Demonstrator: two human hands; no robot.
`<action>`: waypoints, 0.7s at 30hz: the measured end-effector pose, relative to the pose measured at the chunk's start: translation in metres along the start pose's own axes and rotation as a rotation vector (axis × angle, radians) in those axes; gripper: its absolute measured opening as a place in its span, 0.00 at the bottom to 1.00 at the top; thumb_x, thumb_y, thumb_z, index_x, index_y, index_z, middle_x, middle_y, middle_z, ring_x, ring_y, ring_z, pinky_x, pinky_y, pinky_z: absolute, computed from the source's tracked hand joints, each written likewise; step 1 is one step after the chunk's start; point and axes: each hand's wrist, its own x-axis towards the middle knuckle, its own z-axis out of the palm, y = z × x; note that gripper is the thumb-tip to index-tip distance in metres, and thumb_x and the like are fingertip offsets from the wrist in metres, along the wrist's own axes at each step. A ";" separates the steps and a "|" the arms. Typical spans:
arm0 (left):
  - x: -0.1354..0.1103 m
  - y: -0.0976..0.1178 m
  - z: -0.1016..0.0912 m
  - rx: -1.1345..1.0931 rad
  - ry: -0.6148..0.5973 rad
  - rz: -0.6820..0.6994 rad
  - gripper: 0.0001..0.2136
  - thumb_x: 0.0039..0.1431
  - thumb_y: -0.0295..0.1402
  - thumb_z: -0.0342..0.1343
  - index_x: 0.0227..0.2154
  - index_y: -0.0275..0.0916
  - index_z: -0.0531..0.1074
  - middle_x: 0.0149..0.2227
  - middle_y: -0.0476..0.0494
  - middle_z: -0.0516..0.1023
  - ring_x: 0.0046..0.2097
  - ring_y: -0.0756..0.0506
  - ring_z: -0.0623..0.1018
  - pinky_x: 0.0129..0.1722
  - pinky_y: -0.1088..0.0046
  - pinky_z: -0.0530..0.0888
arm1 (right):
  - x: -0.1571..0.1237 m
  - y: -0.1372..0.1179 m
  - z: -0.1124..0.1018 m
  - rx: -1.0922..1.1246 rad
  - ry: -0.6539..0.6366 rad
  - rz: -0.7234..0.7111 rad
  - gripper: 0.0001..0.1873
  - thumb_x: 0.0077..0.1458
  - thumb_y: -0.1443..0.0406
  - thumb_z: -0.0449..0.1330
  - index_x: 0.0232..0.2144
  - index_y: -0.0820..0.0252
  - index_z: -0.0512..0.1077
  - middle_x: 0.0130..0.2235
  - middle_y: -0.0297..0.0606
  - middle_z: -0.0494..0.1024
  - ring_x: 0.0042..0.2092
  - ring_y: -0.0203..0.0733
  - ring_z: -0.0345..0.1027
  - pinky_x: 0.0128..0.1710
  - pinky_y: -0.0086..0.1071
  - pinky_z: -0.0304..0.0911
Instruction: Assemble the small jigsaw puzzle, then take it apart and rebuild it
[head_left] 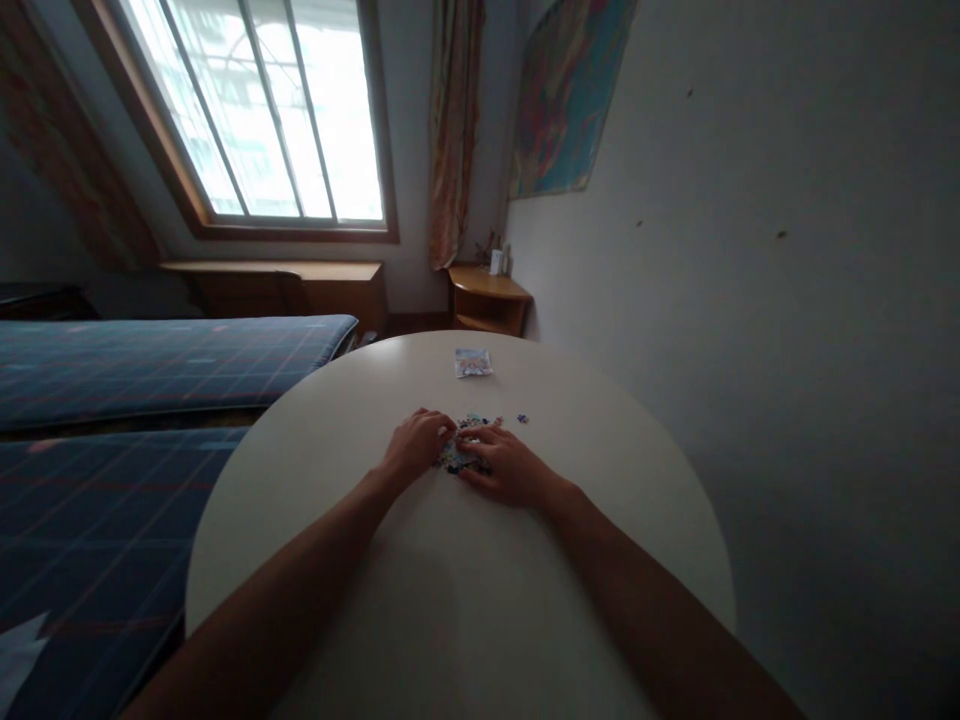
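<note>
A small heap of jigsaw puzzle pieces (452, 459) lies near the middle of the round white table (442, 600), in dark, pale and blue tones. My left hand (418, 440) rests at the heap's left side, open, its fingers bent over the edge of the pieces. From the right, my right hand (504, 465) lies over the heap, open, with fingers spread and touching the pieces. What sits under its fingertips is hidden. One dark blue piece (523, 419) lies apart, to the right of the heap. Beyond the heap is a small flat picture packet (473, 363).
Plaid mattresses (172, 365) stand left of the table. A white wall (787, 380) runs along the right side. Behind are a wooden corner shelf (491, 285), a desk (300, 270) and a bright window (262, 110).
</note>
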 end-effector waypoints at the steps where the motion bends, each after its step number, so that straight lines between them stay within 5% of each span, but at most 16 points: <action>1: 0.000 -0.001 0.001 -0.008 0.004 -0.005 0.09 0.61 0.30 0.54 0.39 0.44 0.78 0.44 0.44 0.80 0.49 0.41 0.75 0.48 0.68 0.71 | 0.000 0.000 0.000 0.021 0.002 -0.001 0.19 0.59 0.58 0.59 0.51 0.58 0.73 0.56 0.45 0.72 0.57 0.48 0.64 0.61 0.44 0.53; 12: 0.006 -0.011 0.010 -0.118 0.024 0.020 0.09 0.58 0.27 0.55 0.39 0.41 0.78 0.41 0.45 0.80 0.41 0.46 0.78 0.44 0.73 0.72 | 0.000 0.005 -0.003 0.184 0.037 -0.139 0.13 0.55 0.61 0.63 0.44 0.56 0.75 0.46 0.41 0.79 0.51 0.45 0.70 0.57 0.40 0.59; 21: 0.005 -0.003 0.001 -0.134 -0.003 0.060 0.09 0.57 0.25 0.54 0.36 0.39 0.79 0.35 0.45 0.82 0.36 0.47 0.78 0.38 0.75 0.71 | -0.002 0.023 0.006 -0.004 0.087 0.089 0.20 0.58 0.57 0.60 0.50 0.57 0.74 0.57 0.46 0.72 0.59 0.50 0.62 0.60 0.47 0.55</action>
